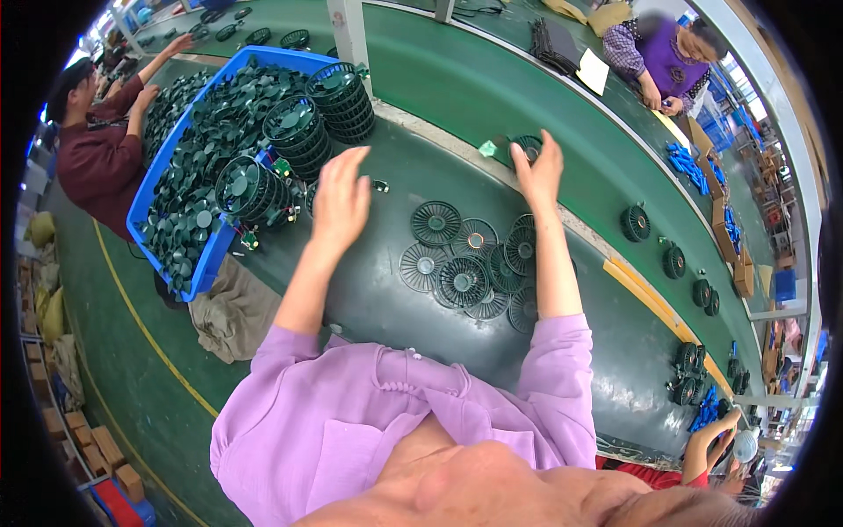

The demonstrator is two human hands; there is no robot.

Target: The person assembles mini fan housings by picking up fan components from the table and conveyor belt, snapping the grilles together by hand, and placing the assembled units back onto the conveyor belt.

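Observation:
My right hand (540, 171) reaches over the green conveyor belt, its thumb and fingers around a dark green round fan housing (527, 147). A small pale green board (487, 149) shows beside that housing. My left hand (341, 200) is over the dark work table beside stacked green fan housings (299, 132), with its fingers stretched and nothing seen in them. A small circuit board (380, 186) lies just right of its fingertips. Between my forearms, several round slatted fan grilles (463, 279) lie overlapping on the table.
A blue bin (206, 279) heaped with green discs stands at the left, a co-worker (101, 149) beyond it. More fan housings (635, 223) sit along the belt. Across it, another person (672, 70) works near blue parts (688, 169). A metal post (349, 39) rises at the belt's edge.

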